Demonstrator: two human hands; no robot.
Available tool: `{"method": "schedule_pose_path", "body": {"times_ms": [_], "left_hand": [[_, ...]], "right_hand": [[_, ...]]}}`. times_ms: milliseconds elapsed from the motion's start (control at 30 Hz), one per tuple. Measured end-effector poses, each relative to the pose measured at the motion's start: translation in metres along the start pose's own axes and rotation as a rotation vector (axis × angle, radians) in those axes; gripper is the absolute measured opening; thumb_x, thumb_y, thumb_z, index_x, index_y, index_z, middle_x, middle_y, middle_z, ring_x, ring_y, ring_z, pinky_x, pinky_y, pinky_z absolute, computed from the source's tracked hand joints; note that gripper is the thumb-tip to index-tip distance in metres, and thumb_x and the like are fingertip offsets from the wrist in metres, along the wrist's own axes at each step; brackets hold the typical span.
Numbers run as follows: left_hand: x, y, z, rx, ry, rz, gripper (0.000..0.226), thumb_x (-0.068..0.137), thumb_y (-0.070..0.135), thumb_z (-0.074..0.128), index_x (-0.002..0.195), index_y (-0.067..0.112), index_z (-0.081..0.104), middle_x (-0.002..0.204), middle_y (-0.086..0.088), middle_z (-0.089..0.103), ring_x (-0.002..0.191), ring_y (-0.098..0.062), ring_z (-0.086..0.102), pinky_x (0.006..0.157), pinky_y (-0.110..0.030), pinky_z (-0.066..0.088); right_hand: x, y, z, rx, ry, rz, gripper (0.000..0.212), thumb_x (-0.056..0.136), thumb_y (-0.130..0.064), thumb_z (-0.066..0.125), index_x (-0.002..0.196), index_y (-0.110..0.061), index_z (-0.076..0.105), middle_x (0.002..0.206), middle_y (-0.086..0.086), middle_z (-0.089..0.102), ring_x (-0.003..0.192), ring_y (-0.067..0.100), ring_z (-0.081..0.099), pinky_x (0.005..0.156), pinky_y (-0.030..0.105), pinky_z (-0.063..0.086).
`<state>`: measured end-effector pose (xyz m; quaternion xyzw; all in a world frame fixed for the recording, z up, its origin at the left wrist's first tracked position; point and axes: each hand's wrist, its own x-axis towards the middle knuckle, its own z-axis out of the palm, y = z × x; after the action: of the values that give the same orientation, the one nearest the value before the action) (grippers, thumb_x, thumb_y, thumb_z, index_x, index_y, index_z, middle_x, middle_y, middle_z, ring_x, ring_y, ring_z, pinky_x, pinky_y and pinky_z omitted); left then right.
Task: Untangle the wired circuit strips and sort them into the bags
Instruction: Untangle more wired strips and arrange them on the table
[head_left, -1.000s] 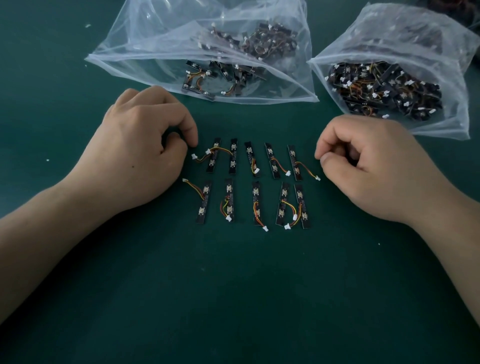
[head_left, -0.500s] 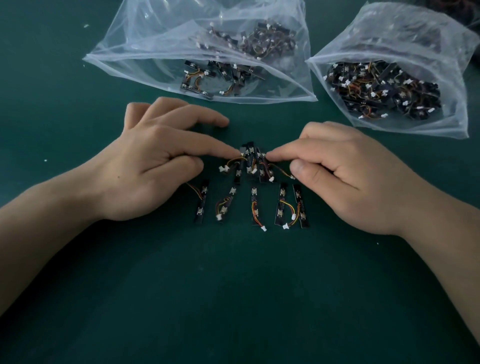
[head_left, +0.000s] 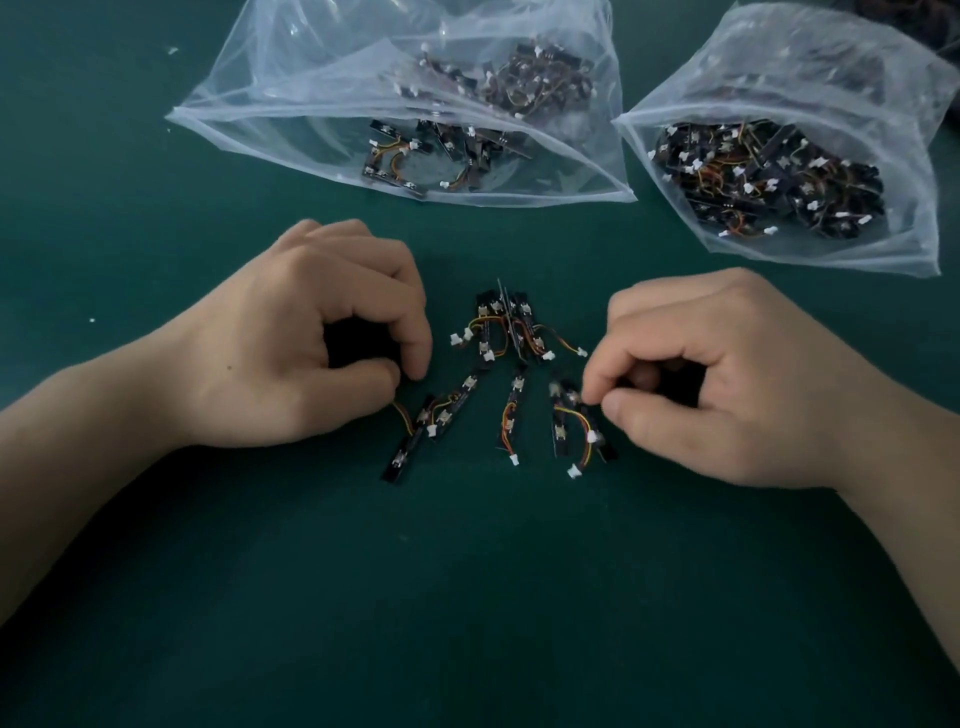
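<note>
**Currently: grip unconfirmed on both sides**

Item one, my left hand (head_left: 311, 343). The fingers are curled, with thumb and forefinger drawn together at their tips. The orange wire (head_left: 404, 418) of the leftmost strip (head_left: 402, 457) runs up under my thumb. Whether I pinch its end I cannot tell.

Item two, my right hand (head_left: 727, 384). It is likewise curled, and the forefinger tip touches the upper end of the rightmost pair (head_left: 560, 431). A true clamp cannot be confirmed here either.

Item three, the circuit strips (head_left: 506, 325). They lie on the green mat (head_left: 467, 597) between my hands. A tight cluster sits at the far side, strips overlapping, wires and white connectors splaying out to both sides. Nearer me lie looser ones: two crossing at the left, a middle strip (head_left: 518, 385) alone, and two at the right.

Item four, the bags. Both are clear, lying beyond the strips with mouths toward me. The left bag (head_left: 270, 104) holds a thin scatter of strips. The right bag (head_left: 841, 67) holds a dense heap.
</note>
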<state>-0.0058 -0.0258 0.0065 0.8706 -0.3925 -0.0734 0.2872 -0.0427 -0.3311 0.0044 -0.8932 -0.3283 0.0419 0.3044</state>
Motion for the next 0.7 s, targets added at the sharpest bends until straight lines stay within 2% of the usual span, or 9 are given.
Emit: {"method": "schedule_pose_path", "body": {"times_ms": [67,200,300,467,700], "left_hand": [[0.0,-0.002,-0.001,-0.029,-0.009,0.027,0.02,0.076,0.018,0.068,0.082,0.036,0.075,0.089,0.011,0.066,0.091,-0.021,0.058,0.09,-0.037,0.037],[-0.001,-0.002,-0.003,-0.081,-0.086,0.093,0.028,0.075,0.022,0.06,0.091,0.034,0.079,0.071,0.011,0.062,0.078,-0.016,0.057,0.082,-0.039,0.037],[-0.002,0.0,-0.003,-0.054,-0.119,0.102,0.029,0.069,0.031,0.062,0.095,0.039,0.075,0.073,0.011,0.059,0.08,-0.014,0.057,0.085,-0.035,0.036],[-0.001,-0.002,0.002,-0.015,-0.065,0.114,0.018,0.075,0.044,0.075,0.093,0.041,0.071,0.071,0.011,0.056,0.079,-0.014,0.056,0.085,-0.033,0.036],[0.0,-0.002,0.005,-0.076,-0.03,0.16,0.017,0.084,0.048,0.082,0.096,0.036,0.079,0.067,0.012,0.055,0.069,-0.011,0.055,0.076,-0.033,0.038]], "right_hand": [[0.001,-0.003,0.005,-0.001,0.002,-0.02,0.013,0.084,-0.019,0.07,0.084,-0.03,0.077,0.072,-0.012,0.057,0.07,0.017,0.06,0.058,0.041,0.047],[0.003,-0.006,0.01,-0.004,0.005,-0.028,0.009,0.087,-0.025,0.071,0.089,-0.031,0.078,0.073,-0.014,0.057,0.072,0.015,0.06,0.059,0.04,0.048],[0.004,-0.008,0.014,-0.036,0.032,-0.028,0.005,0.089,-0.029,0.071,0.085,-0.031,0.076,0.071,-0.015,0.055,0.072,0.013,0.058,0.06,0.039,0.048],[0.005,-0.01,0.017,-0.058,0.062,-0.022,0.005,0.089,-0.029,0.071,0.086,-0.03,0.075,0.071,-0.015,0.054,0.071,0.013,0.056,0.06,0.039,0.048],[0.008,-0.018,0.026,-0.087,0.061,-0.082,0.01,0.096,-0.027,0.069,0.097,-0.028,0.079,0.077,-0.017,0.058,0.073,0.006,0.053,0.064,0.038,0.05]]}}
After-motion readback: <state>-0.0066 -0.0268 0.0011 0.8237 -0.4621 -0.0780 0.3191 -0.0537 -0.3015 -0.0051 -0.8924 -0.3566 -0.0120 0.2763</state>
